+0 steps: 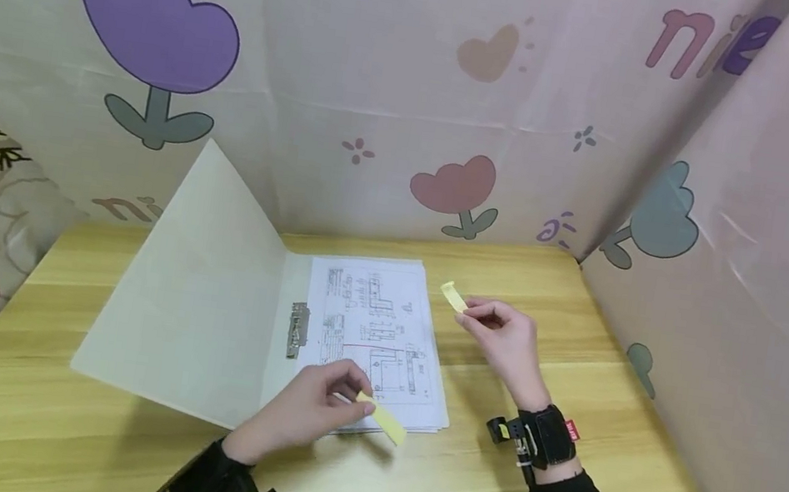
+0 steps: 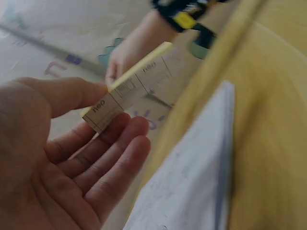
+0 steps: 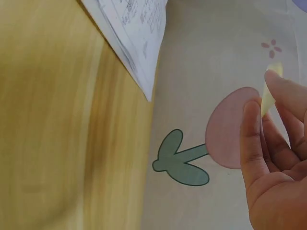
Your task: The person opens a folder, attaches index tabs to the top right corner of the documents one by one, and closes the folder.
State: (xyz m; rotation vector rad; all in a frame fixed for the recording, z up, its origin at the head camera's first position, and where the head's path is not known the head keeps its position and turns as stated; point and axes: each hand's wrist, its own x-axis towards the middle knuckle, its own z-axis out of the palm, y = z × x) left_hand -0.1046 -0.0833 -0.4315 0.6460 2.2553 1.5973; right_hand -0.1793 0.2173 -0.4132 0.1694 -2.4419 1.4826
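My left hand [image 1: 308, 404] pinches a narrow pad of yellow sticky notes [image 1: 389, 424] by one end, over the lower edge of the papers. In the left wrist view the printed backing of the sticky-note pad [image 2: 127, 92] faces the camera. My right hand [image 1: 507, 348] holds a single yellow sticky note [image 1: 453, 295] between thumb and fingertips, right of the papers. Its free end curls a little. A stack of printed drawings [image 1: 375, 302] lies inside an open white folder [image 1: 194, 294], beside a metal clip [image 1: 297, 331].
The folder's cover stands tilted up on the left. Beneath everything is a wood-grain table [image 1: 638, 448]. A patterned cloth [image 1: 362, 48] with printed flowers hangs behind and along both sides. Each wrist wears a black strap with a small camera [image 1: 499, 430].
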